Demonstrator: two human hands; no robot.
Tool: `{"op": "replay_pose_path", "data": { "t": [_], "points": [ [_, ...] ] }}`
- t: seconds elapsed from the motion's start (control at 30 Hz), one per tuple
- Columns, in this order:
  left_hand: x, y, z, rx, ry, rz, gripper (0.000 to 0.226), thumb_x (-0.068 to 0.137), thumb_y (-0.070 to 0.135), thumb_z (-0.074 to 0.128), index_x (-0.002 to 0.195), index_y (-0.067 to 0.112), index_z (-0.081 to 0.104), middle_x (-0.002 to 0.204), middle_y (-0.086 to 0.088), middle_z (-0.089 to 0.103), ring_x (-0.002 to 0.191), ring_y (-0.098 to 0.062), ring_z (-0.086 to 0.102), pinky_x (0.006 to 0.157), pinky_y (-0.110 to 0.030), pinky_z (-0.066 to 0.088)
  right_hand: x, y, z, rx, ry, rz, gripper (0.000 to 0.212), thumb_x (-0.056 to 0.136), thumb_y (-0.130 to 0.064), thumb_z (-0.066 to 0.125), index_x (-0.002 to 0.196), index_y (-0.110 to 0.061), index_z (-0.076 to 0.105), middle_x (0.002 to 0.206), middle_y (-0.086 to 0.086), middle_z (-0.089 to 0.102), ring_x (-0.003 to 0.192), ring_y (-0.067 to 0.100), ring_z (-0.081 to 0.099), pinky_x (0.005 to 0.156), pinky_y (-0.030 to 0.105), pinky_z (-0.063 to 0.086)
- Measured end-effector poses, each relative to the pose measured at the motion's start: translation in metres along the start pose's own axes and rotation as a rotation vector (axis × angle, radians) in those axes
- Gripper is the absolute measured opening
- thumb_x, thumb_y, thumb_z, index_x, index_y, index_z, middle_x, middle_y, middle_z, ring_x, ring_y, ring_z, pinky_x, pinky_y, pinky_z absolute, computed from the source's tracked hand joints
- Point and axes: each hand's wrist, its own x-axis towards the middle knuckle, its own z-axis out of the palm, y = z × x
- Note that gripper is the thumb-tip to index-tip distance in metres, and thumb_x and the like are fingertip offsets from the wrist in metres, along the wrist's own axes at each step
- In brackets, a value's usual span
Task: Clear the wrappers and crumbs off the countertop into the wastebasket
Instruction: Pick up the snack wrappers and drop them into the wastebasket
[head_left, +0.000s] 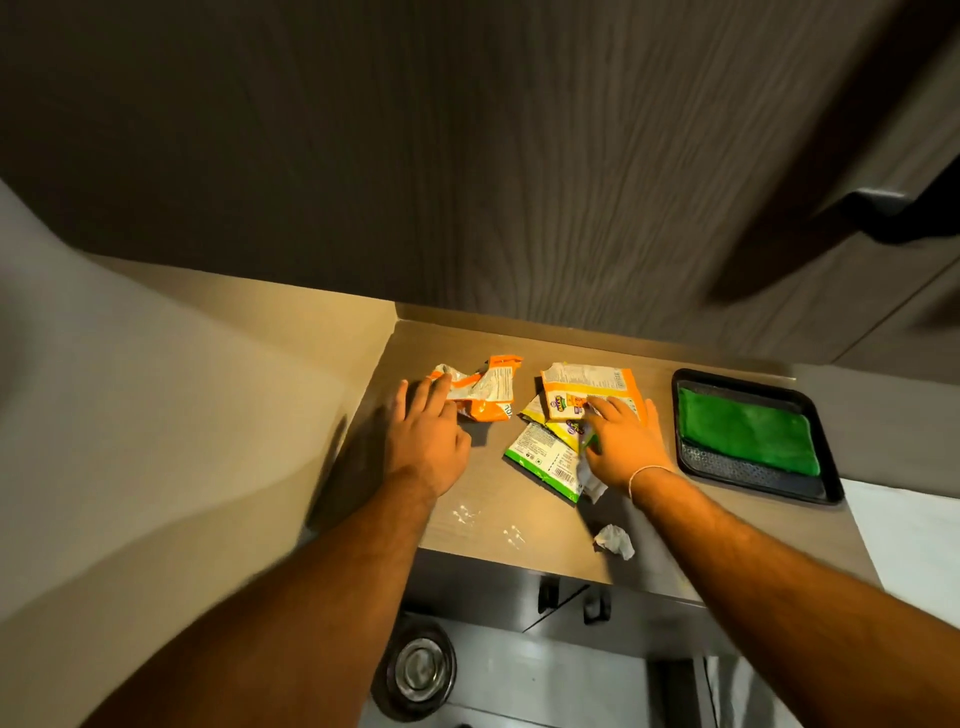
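A crumpled orange and silver wrapper (480, 387) lies at the back left of the countertop (524, 519). My left hand (428, 436) rests flat with its fingertips on that wrapper's left end. A pile of wrappers lies in the middle: a yellow-orange one (587, 384) on top and a green-edged white one (543, 457) below. My right hand (621, 441) presses on this pile, fingers spread. A small crumpled white paper (615, 540) sits near the front edge. White crumbs (465, 514) are scattered at the front left. A round wastebasket (415, 670) with a metal lid stands on the floor below.
A black tray (831, 467) holding a green cloth (743, 434) sits at the right of the countertop. A dark wood-grain panel rises behind, a pale wall closes the left side. Cabinet doors with dark handles (595, 605) are under the counter edge.
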Motion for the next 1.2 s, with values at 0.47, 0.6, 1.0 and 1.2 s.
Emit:
{"op": "replay_pose_path", "data": {
  "t": [0.47, 0.6, 1.0, 1.2],
  "points": [
    [-0.112, -0.016, 0.022, -0.230, 0.356, -0.142, 0.031, 0.094, 0.024, 0.061, 0.118, 0.014, 0.077, 0.156, -0.005, 0.059, 0.147, -0.029, 0.051, 0.127, -0.059, 0.031, 0.020, -0.019, 0.015, -0.025, -0.088, -0.044, 0.069, 0.098, -0.047, 0.056, 0.159, -0.025, 0.034, 0.171, -0.002, 0.026, 0.159, 0.027, 0.017, 0.122, 0.069, -0.003],
    [-0.143, -0.024, 0.041, -0.235, 0.317, -0.163, 0.037, 0.095, 0.028, 0.050, 0.117, 0.016, 0.078, 0.157, -0.002, 0.058, 0.150, -0.025, 0.047, 0.129, -0.056, 0.025, 0.035, -0.013, 0.019, 0.043, 0.068, -0.021, 0.042, 0.091, -0.040, 0.064, 0.131, -0.028, 0.059, 0.147, 0.001, 0.053, 0.142, 0.027, 0.045, 0.122, 0.069, 0.015],
    [-0.168, -0.026, 0.074, -0.221, 0.321, -0.160, 0.028, 0.093, 0.025, 0.061, 0.114, 0.015, 0.077, 0.166, 0.001, 0.048, 0.155, -0.026, 0.040, 0.129, -0.057, 0.022, 0.074, 0.004, 0.020, -0.027, 0.082, 0.037, 0.027, 0.104, -0.031, 0.051, 0.124, -0.019, 0.064, 0.114, 0.018, 0.073, 0.100, 0.040, 0.069, 0.076, 0.040, 0.052],
    [-0.191, -0.031, 0.092, -0.211, 0.267, -0.188, 0.039, 0.094, 0.028, 0.045, 0.114, 0.015, 0.076, 0.166, -0.001, 0.047, 0.154, -0.028, 0.043, 0.128, -0.058, 0.027, 0.062, 0.009, 0.008, -0.134, 0.220, 0.074, 0.027, 0.105, -0.034, 0.053, 0.113, -0.018, 0.073, 0.098, 0.017, 0.073, 0.087, 0.041, 0.069, 0.067, 0.036, 0.048]
  ]
}}
